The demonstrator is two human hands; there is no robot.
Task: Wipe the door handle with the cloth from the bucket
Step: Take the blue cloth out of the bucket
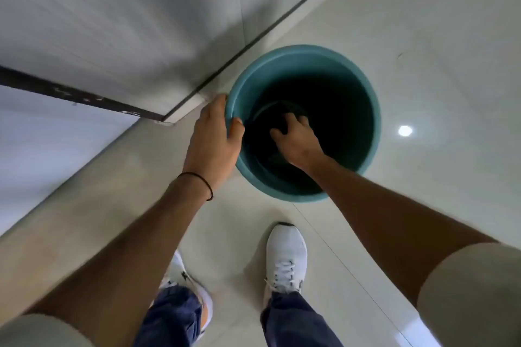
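A teal plastic bucket [363, 87] stands on the pale tiled floor just ahead of my feet. My left hand [214, 132] grips its near-left rim, thumb inside and fingers outside. My right hand [296, 138] reaches down inside the bucket with its fingers curled toward the bottom. The inside is very dark, and a dark shape lies under my fingertips. I cannot tell whether it is the cloth or whether my fingers hold it. No door handle is in view.
A white wall panel [127, 22] with a dark strip along its base [79, 96] runs close to the bucket's left side. Glossy floor tiles [437, 36] stretch to the right. My white shoes [286, 259] stand just behind the bucket.
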